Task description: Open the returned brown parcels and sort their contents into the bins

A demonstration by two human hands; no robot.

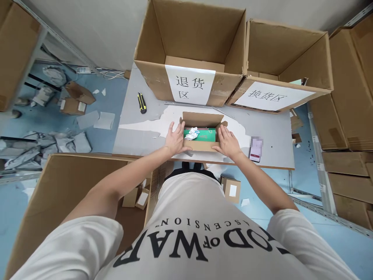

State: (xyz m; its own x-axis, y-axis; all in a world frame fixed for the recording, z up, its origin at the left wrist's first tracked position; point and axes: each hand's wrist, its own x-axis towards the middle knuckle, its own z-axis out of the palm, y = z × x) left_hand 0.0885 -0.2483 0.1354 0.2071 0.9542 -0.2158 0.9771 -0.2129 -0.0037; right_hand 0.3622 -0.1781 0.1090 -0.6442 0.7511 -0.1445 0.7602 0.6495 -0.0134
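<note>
Fingers of the left hand [175, 139] and right hand [229, 142] grasp opposite ends of a small cardboard box [202, 146], thumbs toward its near flap. It sits open near the front edge of the grey table [271, 134], on a torn white sheet [171, 113]. Inside lies a green package [207, 135] with crumpled paper [192, 134] on it. Left of the sheet is a yellow-and-black utility knife [142, 103]; right, a smartphone [255, 149]. Behind stand two big cartons [153, 79], side by side, bearing handwritten-style labels [190, 84].
</note>
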